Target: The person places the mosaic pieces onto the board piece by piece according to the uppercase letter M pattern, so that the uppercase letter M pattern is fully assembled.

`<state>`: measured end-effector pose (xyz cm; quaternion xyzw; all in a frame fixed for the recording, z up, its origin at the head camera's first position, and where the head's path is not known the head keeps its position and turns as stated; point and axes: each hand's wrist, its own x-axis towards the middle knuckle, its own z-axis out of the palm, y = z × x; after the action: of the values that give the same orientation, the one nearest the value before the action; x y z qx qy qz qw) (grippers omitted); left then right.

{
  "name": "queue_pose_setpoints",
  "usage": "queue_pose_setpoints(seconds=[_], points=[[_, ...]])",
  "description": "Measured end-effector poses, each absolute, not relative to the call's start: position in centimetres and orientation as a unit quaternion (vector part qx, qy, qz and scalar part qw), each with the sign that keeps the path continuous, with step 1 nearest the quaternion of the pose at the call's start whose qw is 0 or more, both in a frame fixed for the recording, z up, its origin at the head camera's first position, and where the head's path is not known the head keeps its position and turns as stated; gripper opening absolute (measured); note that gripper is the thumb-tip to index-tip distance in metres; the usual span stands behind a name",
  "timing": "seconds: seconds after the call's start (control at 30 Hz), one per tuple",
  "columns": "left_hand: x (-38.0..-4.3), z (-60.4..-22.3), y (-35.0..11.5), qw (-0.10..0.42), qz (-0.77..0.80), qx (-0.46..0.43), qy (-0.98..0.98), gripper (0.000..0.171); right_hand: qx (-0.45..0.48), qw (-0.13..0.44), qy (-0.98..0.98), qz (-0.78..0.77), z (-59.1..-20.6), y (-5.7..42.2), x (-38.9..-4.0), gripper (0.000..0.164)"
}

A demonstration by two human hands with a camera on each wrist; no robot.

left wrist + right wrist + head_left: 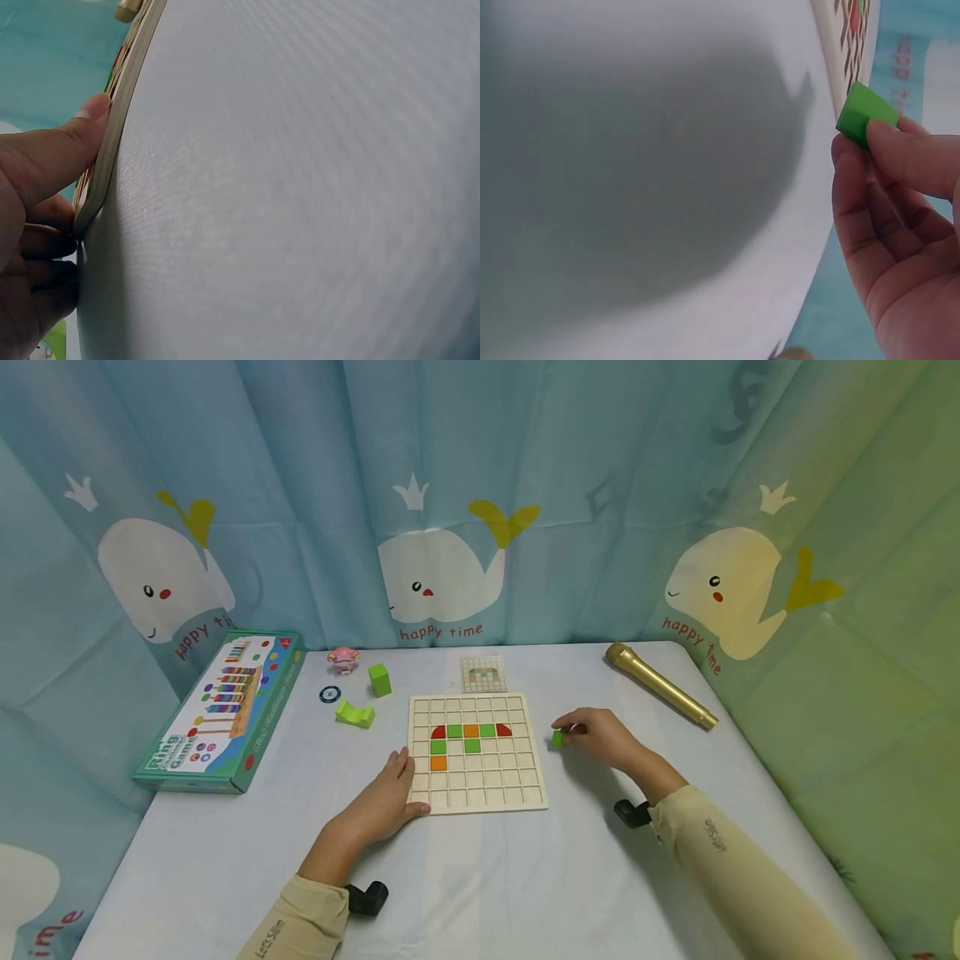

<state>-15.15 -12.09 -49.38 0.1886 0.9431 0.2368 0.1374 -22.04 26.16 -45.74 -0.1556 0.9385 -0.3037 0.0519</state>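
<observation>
In the head view a wooden grid board [491, 781] lies on the table. Red, green and orange pieces sit in several of its squares. My left hand [378, 797] rests at the board's near left corner, thumb at the near edge and fingers along the left side. In the left wrist view the thumb [64, 150] touches the board's edge [124, 112]. Just right of the board, my right hand [603, 739] pinches a small green block [866, 112] between thumb and fingertips, over the table.
Behind the board lies a pattern card [483, 675]. Left of it are a green block [379, 680], a curved green block [355, 715], a round token [330, 694] and a pink figurine [343, 660]. A game box [225, 710] lies far left, a gold microphone [663, 687] back right.
</observation>
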Motion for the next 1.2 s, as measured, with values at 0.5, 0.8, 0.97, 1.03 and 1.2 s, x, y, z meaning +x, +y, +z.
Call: queue_pose_setpoints(seconds=[0.5, 0.8, 0.97, 1.03, 1.2], points=[[-15.2, -49.3, -12.1, 0.132, 0.234, 0.188, 0.945, 0.087, -0.179, 0.086, 0.918, -0.343, -46.3, 21.7, -23.1, 0.017], [-15.1, -49.3, -12.0, 0.132, 0.237, 0.190, 0.944, 0.087, -0.181, 0.098, 0.921, -0.332, -47.0, 19.8, -23.6, 0.017], [-15.1, -49.3, -12.0, 0.127, 0.237, 0.190, 0.944, 0.087, -0.185, 0.095, 0.920, -0.331, -47.5, 19.1, -23.8, 0.012], [-15.1, -49.3, -12.0, 0.126, 0.235, 0.191, 0.945, 0.087, -0.183, 0.094, 0.921, -0.330, -47.6, 18.9, -23.8, 0.010], [-15.0, -49.3, -12.0, 0.126, 0.233, 0.193, 0.945, 0.087, -0.176, 0.089, 0.929, -0.314, -47.7, 18.4, -24.0, 0.009]])
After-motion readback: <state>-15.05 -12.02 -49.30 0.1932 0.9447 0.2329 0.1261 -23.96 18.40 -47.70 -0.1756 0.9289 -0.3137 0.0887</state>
